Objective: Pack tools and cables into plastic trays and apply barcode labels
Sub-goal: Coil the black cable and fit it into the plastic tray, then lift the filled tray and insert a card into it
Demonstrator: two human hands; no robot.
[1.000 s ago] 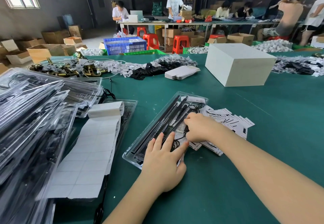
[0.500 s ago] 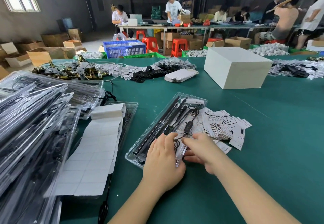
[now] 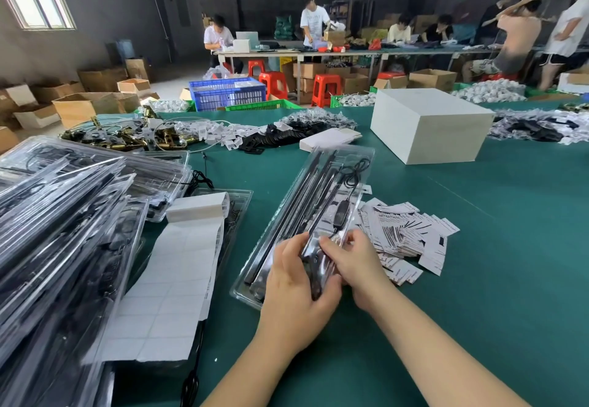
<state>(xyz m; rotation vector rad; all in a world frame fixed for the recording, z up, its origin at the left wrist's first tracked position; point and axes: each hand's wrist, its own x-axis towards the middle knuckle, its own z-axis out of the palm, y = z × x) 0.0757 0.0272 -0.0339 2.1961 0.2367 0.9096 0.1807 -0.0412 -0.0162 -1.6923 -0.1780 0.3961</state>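
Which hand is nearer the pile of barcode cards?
The right hand: it grips the tray's near end right beside the pile of barcode cards. The left hand holds the same end on the far side from the pile.

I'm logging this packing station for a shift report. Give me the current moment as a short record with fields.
surface: green table
left hand: grips the near end of the clear plastic tray
right hand: pinches the tray's clear lid at the near end
tray contents: long black tools and a black cable
right of tray: loose pile of barcode labels
left of tray: label backing sheet, stack of packed trays
far side: white box
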